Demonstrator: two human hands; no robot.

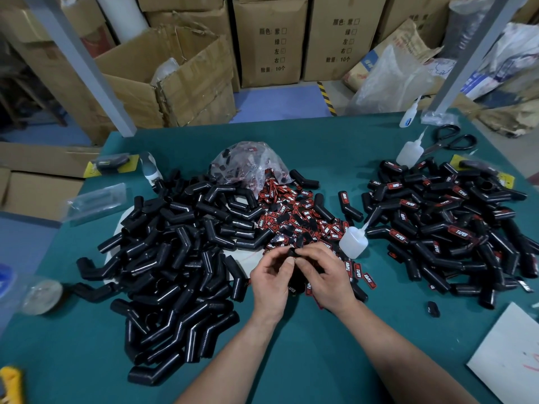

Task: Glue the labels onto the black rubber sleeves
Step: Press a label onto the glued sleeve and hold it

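Left hand (269, 277), right hand (325, 275) pinch black piece (292, 252), table (306, 360) open toward near edge

the table (335, 141) is teal-green. the sleeves (175, 258) are glossy black; those in the right pile carry red-and-black patches. the labels (294, 211) are red and black with white lettering. the bottle (353, 242) is milky white. the scissors (455, 138) have black handles. the boxes (271, 42) are brown, printed in black. the floor (277, 100) is blue, with a yellow-and-black striped band (325, 93). the paper (510, 354) is white with red scribbles.
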